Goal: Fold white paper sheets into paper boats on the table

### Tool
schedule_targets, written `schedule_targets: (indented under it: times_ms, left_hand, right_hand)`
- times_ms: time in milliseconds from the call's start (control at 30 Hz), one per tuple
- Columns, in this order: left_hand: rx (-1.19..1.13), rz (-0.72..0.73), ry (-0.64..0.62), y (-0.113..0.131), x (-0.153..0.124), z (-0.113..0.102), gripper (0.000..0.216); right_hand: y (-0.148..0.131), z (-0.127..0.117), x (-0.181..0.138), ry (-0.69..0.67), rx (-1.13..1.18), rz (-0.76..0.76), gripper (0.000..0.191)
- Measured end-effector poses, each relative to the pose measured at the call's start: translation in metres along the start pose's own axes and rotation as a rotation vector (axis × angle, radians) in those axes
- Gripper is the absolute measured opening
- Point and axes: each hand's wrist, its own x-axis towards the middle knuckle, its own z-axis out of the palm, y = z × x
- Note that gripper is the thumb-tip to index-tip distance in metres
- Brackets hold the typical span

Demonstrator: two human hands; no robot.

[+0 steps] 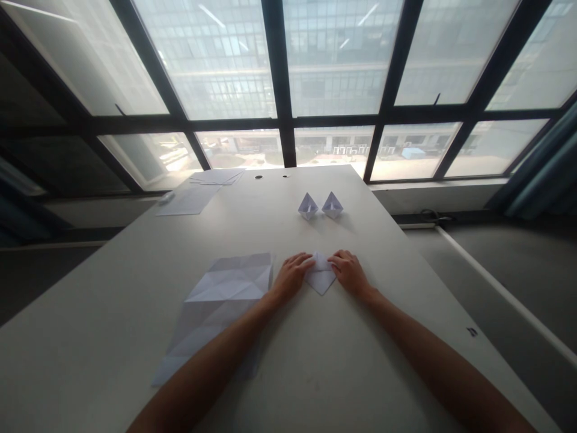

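Both hands press flat, fingers spread, on a small folded paper [320,273] mid-table: the left hand [292,275] on its left side, the right hand [349,272] on its right, neither seeming to pinch it. Uneven pressure could skew the crease or slide the piece. The creased sheet [225,294] lies just left, two paper boats [320,205] well beyond, with bare table [383,349] nearer the right edge.

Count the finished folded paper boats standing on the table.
2. The left boat and the right boat stand side by side beyond the hands, toward the window. The paper under both hands is only part-folded, so not counted.
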Motion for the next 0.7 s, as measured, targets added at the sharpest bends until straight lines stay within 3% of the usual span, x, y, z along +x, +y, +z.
schedule_targets:
  times_ms: [100,233,400,700]
  left_hand:
    - [-0.015,0.115,-0.113,0.002,-0.002,0.006,0.048]
    - [0.042,0.122,-0.183,0.006,-0.004,0.005,0.056]
    - [0.121,0.128,-0.183,0.01,-0.006,0.002,0.061]
    - [0.234,-0.02,-0.201,0.007,-0.013,0.008,0.069]
  right_hand:
    - [-0.008,0.002,-0.001,-0.065,-0.001,-0.113,0.034]
    - [-0.018,0.008,-0.007,-0.172,0.004,-0.179,0.047]
    - [-0.021,0.012,-0.015,-0.277,-0.054,-0.151,0.062]
    - [-0.008,0.017,-0.022,-0.268,-0.144,0.046,0.063]
